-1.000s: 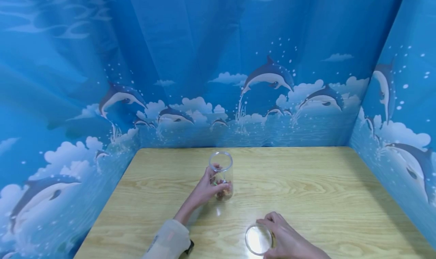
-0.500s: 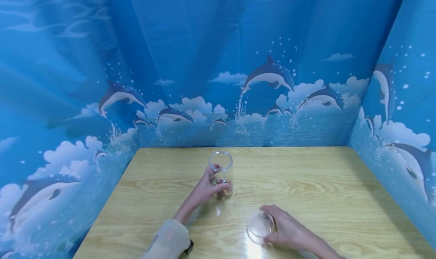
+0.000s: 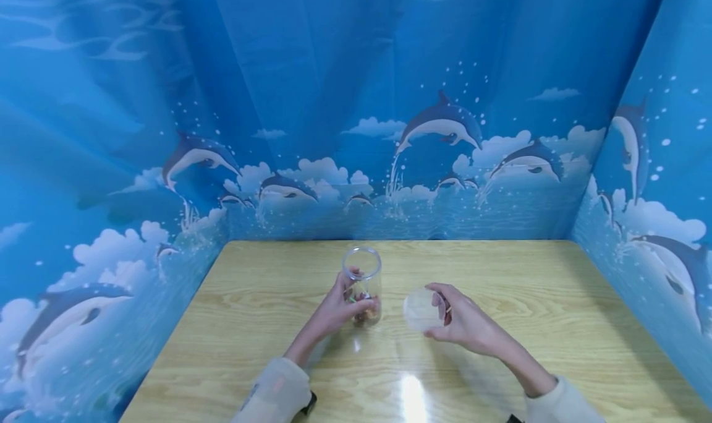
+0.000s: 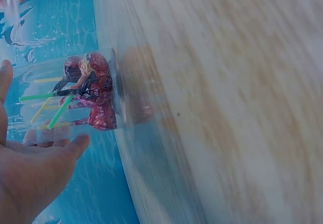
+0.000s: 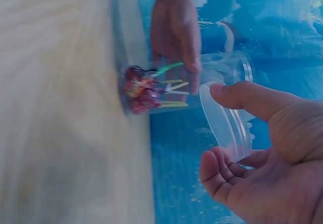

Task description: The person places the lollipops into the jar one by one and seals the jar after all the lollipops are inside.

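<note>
A clear plastic jar [image 3: 371, 287] stands upright on the table with its mouth uncovered. Several lollipops [image 4: 96, 93] in red and dark wrappers lie at its bottom, with green, yellow and white sticks pointing up. My left hand [image 3: 340, 302] grips the jar around its side, thumb toward me. To the right of the jar, my right hand [image 3: 467, 321] holds a round translucent lid [image 3: 420, 310] by its edge, thumb on one side and fingers on the other. In the right wrist view the lid [image 5: 222, 120] is tilted and overlaps the jar's upper part.
The wood-grain table [image 3: 500, 274] spreads around both hands. Blue curtains [image 3: 334, 101] printed with dolphins close off the back and both sides. A bright light reflection lies on the tabletop near the front.
My right hand has carried the lid from the table's front part away from me, up beside the jar. The left hand and the jar have stayed in place.
</note>
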`<state>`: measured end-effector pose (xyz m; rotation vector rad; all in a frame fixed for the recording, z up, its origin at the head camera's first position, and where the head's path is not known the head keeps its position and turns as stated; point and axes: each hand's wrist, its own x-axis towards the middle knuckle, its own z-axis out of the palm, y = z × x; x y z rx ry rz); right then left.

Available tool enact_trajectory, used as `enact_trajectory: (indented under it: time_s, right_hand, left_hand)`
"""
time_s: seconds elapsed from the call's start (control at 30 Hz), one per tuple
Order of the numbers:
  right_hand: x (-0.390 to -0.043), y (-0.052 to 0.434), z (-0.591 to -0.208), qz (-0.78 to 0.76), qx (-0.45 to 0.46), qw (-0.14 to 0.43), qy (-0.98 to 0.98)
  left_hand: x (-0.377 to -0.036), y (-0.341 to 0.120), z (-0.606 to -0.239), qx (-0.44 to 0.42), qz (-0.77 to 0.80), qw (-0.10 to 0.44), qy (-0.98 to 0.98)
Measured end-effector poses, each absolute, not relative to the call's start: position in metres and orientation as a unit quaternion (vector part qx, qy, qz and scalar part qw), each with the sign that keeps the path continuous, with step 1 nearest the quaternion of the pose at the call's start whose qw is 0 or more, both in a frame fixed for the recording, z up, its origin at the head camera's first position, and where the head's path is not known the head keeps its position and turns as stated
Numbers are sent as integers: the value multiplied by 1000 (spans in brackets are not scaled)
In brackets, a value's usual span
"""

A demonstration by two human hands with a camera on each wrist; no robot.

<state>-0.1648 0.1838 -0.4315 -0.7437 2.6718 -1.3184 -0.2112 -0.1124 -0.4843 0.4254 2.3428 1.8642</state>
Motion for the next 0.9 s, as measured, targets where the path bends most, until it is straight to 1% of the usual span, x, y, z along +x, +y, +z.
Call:
enact_trajectory:
  time_s: [0.37, 0.6, 0.9]
  right_hand:
    - [-187, 175, -400, -454, -214, 39, 864]
    - [-199, 166, -384, -460, -225, 20, 859]
    - [-208, 153, -369, -439, -234, 18, 867]
  left_hand:
    - [-213, -111, -487, 138, 616, 60, 773]
    - [-212, -112, -484, 143, 607, 54, 780]
    - [-211, -112, -485, 141, 605, 56, 782]
